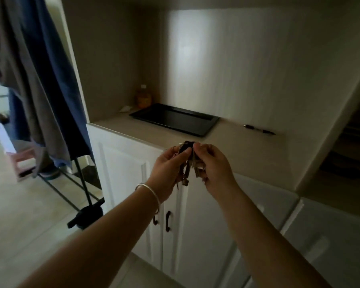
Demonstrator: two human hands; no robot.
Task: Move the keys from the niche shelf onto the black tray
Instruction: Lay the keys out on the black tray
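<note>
A bunch of keys [188, 161] with a dark fob hangs between my two hands, in front of the niche shelf's front edge and above the white cabinet doors. My left hand [168, 170] pinches the fob from the left; a silver bangle sits on that wrist. My right hand [213, 166] grips the keys from the right. The black tray [204, 130] lies flat on the niche shelf [150, 129], behind the hands and slightly left, with nothing visible in it.
A black pen [259, 129] lies on the shelf right of the tray. A small orange bottle [143, 96] and a paper scrap [125, 109] sit in the back left corner. A clothes rack [85, 183] with hanging garments stands left of the cabinet.
</note>
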